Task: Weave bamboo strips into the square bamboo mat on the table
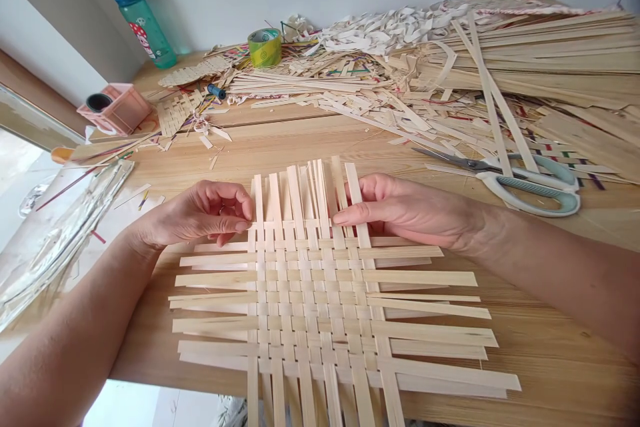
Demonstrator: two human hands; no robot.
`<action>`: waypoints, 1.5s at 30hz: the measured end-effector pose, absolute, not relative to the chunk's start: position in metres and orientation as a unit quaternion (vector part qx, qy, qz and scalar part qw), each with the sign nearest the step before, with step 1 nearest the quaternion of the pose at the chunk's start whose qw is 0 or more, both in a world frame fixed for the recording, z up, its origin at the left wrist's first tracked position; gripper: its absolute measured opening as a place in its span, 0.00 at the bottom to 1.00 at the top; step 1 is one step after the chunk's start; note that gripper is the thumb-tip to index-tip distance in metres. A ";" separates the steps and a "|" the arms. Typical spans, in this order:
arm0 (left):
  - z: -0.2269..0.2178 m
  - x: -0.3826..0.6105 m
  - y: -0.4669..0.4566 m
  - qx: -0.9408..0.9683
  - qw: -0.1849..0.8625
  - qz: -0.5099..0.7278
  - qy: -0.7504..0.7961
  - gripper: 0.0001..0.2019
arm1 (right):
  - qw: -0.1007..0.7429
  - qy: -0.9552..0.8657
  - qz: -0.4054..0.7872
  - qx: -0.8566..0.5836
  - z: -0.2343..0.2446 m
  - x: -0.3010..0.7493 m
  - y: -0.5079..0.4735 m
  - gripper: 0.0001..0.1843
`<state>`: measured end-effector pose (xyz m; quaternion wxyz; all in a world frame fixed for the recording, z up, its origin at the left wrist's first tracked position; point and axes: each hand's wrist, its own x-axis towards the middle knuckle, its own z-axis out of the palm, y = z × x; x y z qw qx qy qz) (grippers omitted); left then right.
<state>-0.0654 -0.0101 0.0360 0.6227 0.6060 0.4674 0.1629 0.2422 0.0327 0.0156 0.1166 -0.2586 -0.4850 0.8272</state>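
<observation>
A flat mat of woven pale bamboo strips (320,300) lies on the wooden table (550,360) in front of me, loose strip ends sticking out on all sides. My left hand (200,213) is curled at the mat's upper left, fingertips pinching a horizontal strip beside the upright ends. My right hand (405,210) rests at the upper right, fingers closed together and pressing on the upright strips near the top row of the weave.
Scissors with pale green handles (525,180) lie to the right. A heap of bamboo strips and scraps (500,73) covers the far side. A tape roll (265,47), a teal water bottle (145,20), a pink holder (117,108) and clear plastic wrap (60,233) sit at the left.
</observation>
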 end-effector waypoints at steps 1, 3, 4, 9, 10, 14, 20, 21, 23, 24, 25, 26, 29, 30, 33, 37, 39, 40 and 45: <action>0.037 -0.066 -0.010 0.609 0.614 0.163 0.475 0.07 | 0.113 -0.482 0.828 -0.263 0.015 0.242 0.033 0.10; 0.038 -0.066 -0.010 0.612 0.597 0.163 0.493 0.07 | 0.106 -0.479 0.828 -0.273 0.015 0.242 0.033 0.10; 0.039 -0.065 -0.011 0.613 0.591 0.164 0.498 0.08 | 0.106 -0.478 0.827 -0.276 0.015 0.242 0.033 0.11; 0.038 -0.059 -0.013 0.621 0.576 0.184 0.499 0.08 | 0.111 -0.492 0.810 -0.299 0.016 0.240 0.032 0.12; 0.038 -0.058 -0.014 0.621 0.573 0.188 0.501 0.08 | 0.110 -0.496 0.805 -0.306 0.017 0.240 0.031 0.12; 0.035 -0.054 -0.015 0.619 0.571 0.185 0.507 0.08 | 0.114 -0.507 0.795 -0.312 0.016 0.239 0.029 0.12; 0.039 -0.056 -0.016 0.624 0.557 0.154 0.525 0.07 | 0.123 -0.538 0.770 -0.319 0.014 0.240 0.029 0.15; 0.041 -0.058 -0.016 0.629 0.555 0.143 0.526 0.07 | 0.121 -0.539 0.769 -0.322 0.014 0.241 0.030 0.15; 0.046 -0.062 -0.014 0.637 0.553 0.127 0.522 0.08 | 0.117 -0.538 0.767 -0.330 0.014 0.242 0.031 0.14; 0.048 -0.064 -0.013 0.641 0.552 0.125 0.519 0.08 | 0.116 -0.537 0.766 -0.334 0.014 0.242 0.031 0.14; 0.050 -0.065 -0.012 0.643 0.551 0.127 0.517 0.08 | 0.116 -0.534 0.767 -0.336 0.014 0.242 0.031 0.13; 0.051 -0.066 -0.012 0.644 0.549 0.132 0.516 0.07 | 0.116 -0.530 0.770 -0.337 0.015 0.242 0.031 0.12; 0.052 -0.063 -0.013 0.647 0.543 0.147 0.515 0.06 | 0.119 -0.517 0.778 -0.337 0.014 0.242 0.031 0.13; 0.052 -0.061 -0.013 0.647 0.540 0.153 0.515 0.06 | 0.119 -0.515 0.779 -0.338 0.014 0.241 0.031 0.13; 0.051 -0.057 -0.015 0.651 0.534 0.159 0.515 0.06 | 0.116 -0.516 0.780 -0.334 0.014 0.241 0.031 0.14; 0.051 -0.058 -0.014 0.657 0.529 0.150 0.516 0.07 | 0.117 -0.524 0.786 -0.307 0.017 0.243 0.030 0.12; 0.051 -0.060 -0.014 0.660 0.526 0.148 0.515 0.07 | 0.123 -0.535 0.781 -0.299 0.020 0.245 0.030 0.10; 0.051 -0.061 -0.014 0.663 0.526 0.149 0.512 0.07 | 0.126 -0.541 0.777 -0.296 0.021 0.246 0.031 0.09; 0.050 -0.064 -0.014 0.665 0.532 0.150 0.502 0.07 | 0.126 -0.542 0.787 -0.267 0.021 0.247 0.034 0.07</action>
